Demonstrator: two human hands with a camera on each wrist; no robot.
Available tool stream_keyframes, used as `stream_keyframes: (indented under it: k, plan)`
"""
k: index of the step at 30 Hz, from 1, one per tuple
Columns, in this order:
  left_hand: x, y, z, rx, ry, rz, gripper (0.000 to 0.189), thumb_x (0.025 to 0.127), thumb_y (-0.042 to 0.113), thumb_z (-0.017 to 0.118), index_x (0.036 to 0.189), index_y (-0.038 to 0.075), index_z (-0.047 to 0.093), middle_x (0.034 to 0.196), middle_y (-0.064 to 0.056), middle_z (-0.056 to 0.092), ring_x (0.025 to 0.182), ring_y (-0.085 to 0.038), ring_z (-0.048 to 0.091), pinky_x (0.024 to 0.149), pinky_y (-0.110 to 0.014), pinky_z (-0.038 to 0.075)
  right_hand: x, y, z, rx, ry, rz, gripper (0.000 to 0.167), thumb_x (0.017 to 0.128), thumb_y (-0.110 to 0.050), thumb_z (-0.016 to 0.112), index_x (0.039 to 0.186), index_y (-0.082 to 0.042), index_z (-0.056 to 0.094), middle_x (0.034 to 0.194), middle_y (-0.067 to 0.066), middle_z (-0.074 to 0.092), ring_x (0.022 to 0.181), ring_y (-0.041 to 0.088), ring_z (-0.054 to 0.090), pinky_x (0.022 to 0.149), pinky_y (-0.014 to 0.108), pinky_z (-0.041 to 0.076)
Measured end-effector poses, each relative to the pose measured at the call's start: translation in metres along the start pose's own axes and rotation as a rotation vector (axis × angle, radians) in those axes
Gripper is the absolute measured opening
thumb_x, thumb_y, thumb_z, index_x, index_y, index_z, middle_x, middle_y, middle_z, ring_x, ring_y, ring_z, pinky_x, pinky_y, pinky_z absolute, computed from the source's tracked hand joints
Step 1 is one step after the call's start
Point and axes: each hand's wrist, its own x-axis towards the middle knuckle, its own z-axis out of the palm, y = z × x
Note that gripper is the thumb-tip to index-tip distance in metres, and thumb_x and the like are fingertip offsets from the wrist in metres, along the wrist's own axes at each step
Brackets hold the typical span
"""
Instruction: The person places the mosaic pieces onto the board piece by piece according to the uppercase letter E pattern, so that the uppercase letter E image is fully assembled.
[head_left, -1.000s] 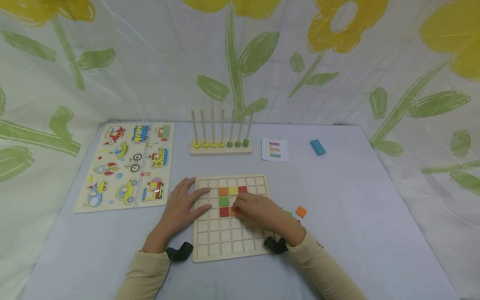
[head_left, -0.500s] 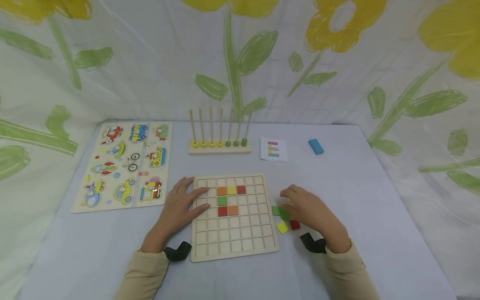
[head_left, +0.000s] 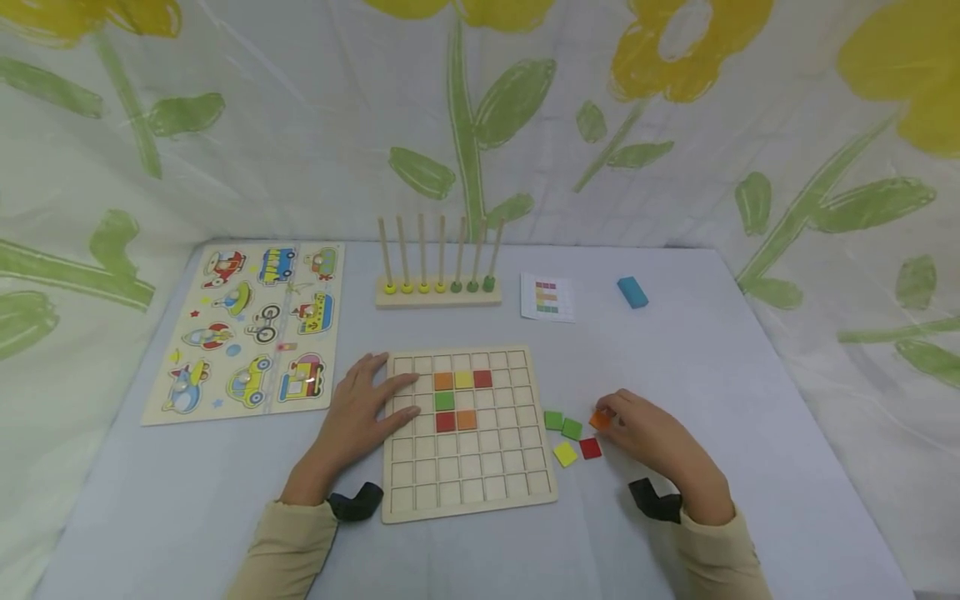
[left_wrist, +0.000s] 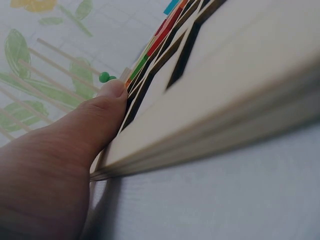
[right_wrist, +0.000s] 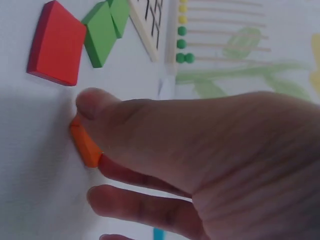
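A wooden grid board [head_left: 472,500] lies flat on the table. Six of its squares aside, several colored tiles show near its top, among them a green tile [head_left: 444,402] and a yellow tile [head_left: 464,380]. My left hand [head_left: 360,417] rests on the board's left edge with fingers spread; its thumb [left_wrist: 107,107] lies along that edge in the left wrist view. Right of the board, my right hand [head_left: 651,433] pinches an orange tile [right_wrist: 84,142] between thumb and fingertips, close over the table. Near it lie a red tile [head_left: 590,448], a yellow tile [head_left: 566,454] and two green tiles [head_left: 572,429].
A picture puzzle board [head_left: 247,325] lies at the left. At the back stand a rack of wooden pegs with beads [head_left: 438,302], a printed pattern card [head_left: 548,298] and a blue block [head_left: 632,292]. A flowered curtain [head_left: 315,125] hangs behind the table.
My right hand has left an orange tile on the board, moved right past the loose tiles and taken hold of another orange tile. The left hand stays on the board's edge.
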Motion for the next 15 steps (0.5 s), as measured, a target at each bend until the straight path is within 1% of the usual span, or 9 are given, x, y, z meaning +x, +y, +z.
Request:
stream_keyframes:
  k: [3,7,11,15]
  plan:
    - [0.0001,0.0002,0.0001,0.000,0.010,0.008,0.053,0.086,0.054,0.064,0.132,0.029,0.057,0.152,-0.014,0.031,0.143,-0.038,0.017,0.109,-0.064,0.019,0.0000,0.0016,0.0025,0.011,-0.012,0.014,0.023,0.086,-0.011,0.070,0.108,-0.011,0.064,0.101,-0.002,0.060,0.088,0.015,0.056,0.080,0.037,0.053]
    - [-0.0001,0.0002,0.0010,-0.002,0.015,0.015,0.053,0.085,0.053,0.064,0.132,0.028,0.057,0.151,-0.014,0.032,0.143,-0.039,0.018,0.109,-0.065,0.019,0.0005,0.0034,0.0049,-0.004,0.015,0.009,0.024,0.086,-0.010,0.070,0.109,-0.011,0.064,0.103,-0.002,0.060,0.090,0.016,0.057,0.082,0.038,0.054]
    - [-0.0002,0.0001,0.0013,-0.008,0.012,0.014,0.053,0.086,0.053,0.064,0.132,0.029,0.058,0.151,-0.014,0.032,0.143,-0.039,0.018,0.109,-0.065,0.018,0.0002,0.0054,0.0061,-0.024,0.043,-0.014,0.028,0.084,-0.010,0.073,0.111,-0.010,0.064,0.104,0.000,0.061,0.091,0.017,0.058,0.083,0.038,0.055]
    - [0.0000,0.0005,-0.0001,-0.006,0.010,0.011,0.053,0.086,0.054,0.064,0.132,0.030,0.057,0.152,-0.013,0.031,0.144,-0.037,0.016,0.110,-0.064,0.018,0.0002,0.0060,0.0067,-0.043,0.070,-0.055,0.031,0.082,-0.011,0.075,0.111,-0.009,0.065,0.103,-0.001,0.061,0.089,0.015,0.058,0.081,0.035,0.055]
